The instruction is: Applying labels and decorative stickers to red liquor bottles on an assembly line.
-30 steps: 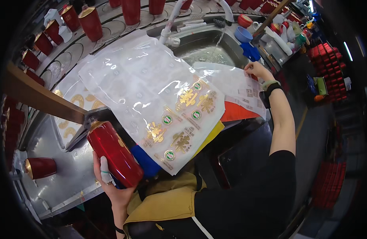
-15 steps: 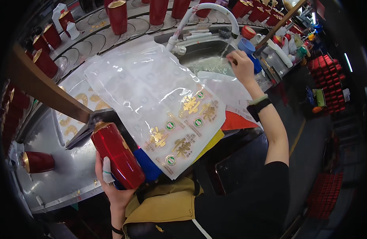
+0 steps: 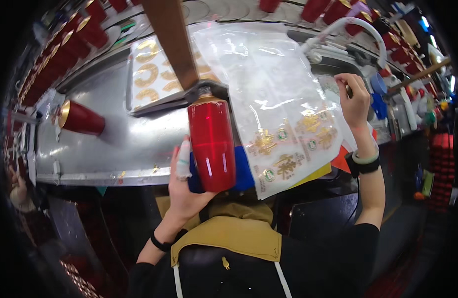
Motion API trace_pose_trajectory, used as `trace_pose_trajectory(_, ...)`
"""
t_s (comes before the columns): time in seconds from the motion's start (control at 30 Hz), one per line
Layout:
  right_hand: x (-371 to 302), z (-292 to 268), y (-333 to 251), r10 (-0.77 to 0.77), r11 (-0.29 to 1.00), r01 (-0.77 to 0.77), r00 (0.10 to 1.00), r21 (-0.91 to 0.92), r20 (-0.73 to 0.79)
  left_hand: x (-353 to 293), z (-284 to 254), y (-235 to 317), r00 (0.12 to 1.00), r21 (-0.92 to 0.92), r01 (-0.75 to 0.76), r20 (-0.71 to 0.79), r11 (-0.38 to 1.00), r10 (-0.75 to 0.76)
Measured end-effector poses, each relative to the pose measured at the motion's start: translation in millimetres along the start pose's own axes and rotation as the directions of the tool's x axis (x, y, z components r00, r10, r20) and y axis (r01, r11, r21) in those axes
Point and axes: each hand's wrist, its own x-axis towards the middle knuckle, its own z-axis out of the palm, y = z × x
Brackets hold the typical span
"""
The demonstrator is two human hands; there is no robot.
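My left hand [image 3: 186,184] grips a glossy red bottle [image 3: 211,144] with a gold neck, held upright over the front edge of the steel bench [image 3: 114,144]. A blue cloth [image 3: 244,174] sits behind the bottle's base. Right of it lies a big clear plastic sheet [image 3: 273,99] carrying gold and green labels. My right hand [image 3: 354,99] is raised over the sheet's right edge with its fingers pinched on something small; what it is cannot be made out. A dark band sits on that wrist.
Another red bottle [image 3: 82,119] lies on its side at the bench's left. Rows of red bottles [image 3: 65,49] line the curved track behind. A tray of gold ring stickers [image 3: 149,74], a brown beam [image 3: 174,44], a white curved faucet [image 3: 348,30] and red crates [image 3: 442,164] surround me.
The view has swung left and tilted. The red bottle has come upright and nearer the middle. My right hand has drawn back from the sink area to the sheet's right edge.
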Motion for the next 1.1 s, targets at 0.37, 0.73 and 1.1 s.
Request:
trace_pose_trajectory(0.37,18.6,3.6,-169.3,-0.219,0.789,0.006,0.937,0.614,0.272,-4.1,-3.5,-1.3,0.998,0.024,-0.033,0.063,0.999,0.031)
trace_pose_trajectory(0.73,23.5,43.1,-219.4,-0.320,0.718,-0.134,0.808,0.683,0.495,45.0,-4.2,5.8,0.934,-0.601,0.350,0.163,0.719,-0.318)
trace_pose_trajectory(1.1,-18.5,86.7,-218.0,0.156,0.173,-0.727,0.686,0.664,0.711,43.7,-1.7,2.5,0.879,-0.710,0.459,0.272,0.534,-0.392)
